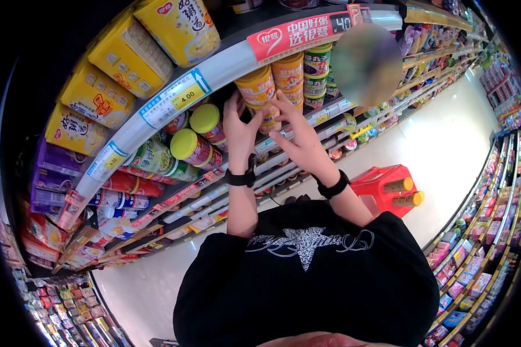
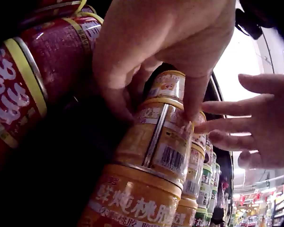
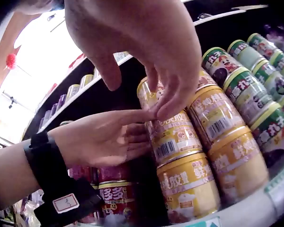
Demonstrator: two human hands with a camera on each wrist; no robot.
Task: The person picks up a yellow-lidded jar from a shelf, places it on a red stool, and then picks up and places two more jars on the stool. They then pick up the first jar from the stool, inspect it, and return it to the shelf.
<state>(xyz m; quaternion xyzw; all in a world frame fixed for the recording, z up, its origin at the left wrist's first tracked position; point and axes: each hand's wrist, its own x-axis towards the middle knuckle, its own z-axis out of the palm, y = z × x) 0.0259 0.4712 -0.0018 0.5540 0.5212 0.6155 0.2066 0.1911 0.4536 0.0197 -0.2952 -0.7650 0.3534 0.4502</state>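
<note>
Orange-lidded cans (image 1: 255, 87) (image 2: 154, 139) (image 3: 173, 135) stand stacked at the shelf's front. My left hand (image 1: 240, 130) (image 2: 165, 42) (image 3: 102, 137) grips an upper can of this stack, thumb on one side and fingers on the other. From the other side my right hand (image 1: 301, 141) (image 2: 258, 123) (image 3: 142, 52) reaches in with its fingers fairly straight and apart, fingertips at the same can. Below it in the stack sits another orange can (image 2: 128, 196) (image 3: 187, 187). The left fingers' far ends are partly hidden behind the can.
Green-labelled cans (image 1: 315, 69) (image 3: 248, 92) stand beyond a second orange stack (image 3: 217, 118). Red cans with yellow lids (image 1: 194, 147) (image 2: 19, 90) lie on the other side. Yellow packs (image 1: 98, 95) line the shelf. A red basket (image 1: 376, 182) holding two yellow-lidded containers (image 1: 408, 199) is on the floor.
</note>
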